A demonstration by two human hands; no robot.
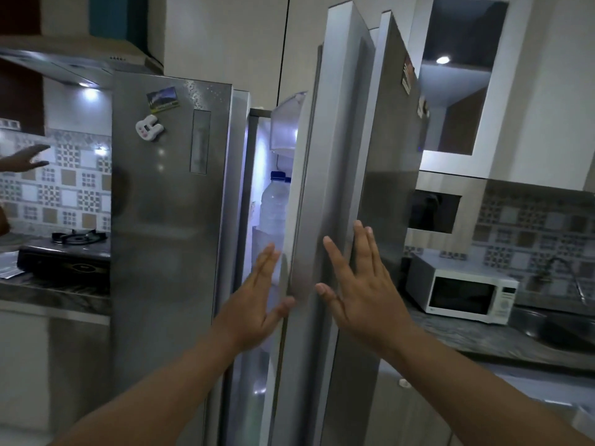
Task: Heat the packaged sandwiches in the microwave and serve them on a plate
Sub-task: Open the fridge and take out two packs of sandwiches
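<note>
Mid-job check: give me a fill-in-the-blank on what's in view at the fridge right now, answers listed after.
1. The right-hand fridge door stands partly ____.
2. Both the left hand and the right hand hold ____.
3. The white microwave sits on the counter to the ____ of the fridge.
4. Inside the door, the clear bottle has a ____ cap.

Missing words: open; nothing; right; blue
</note>
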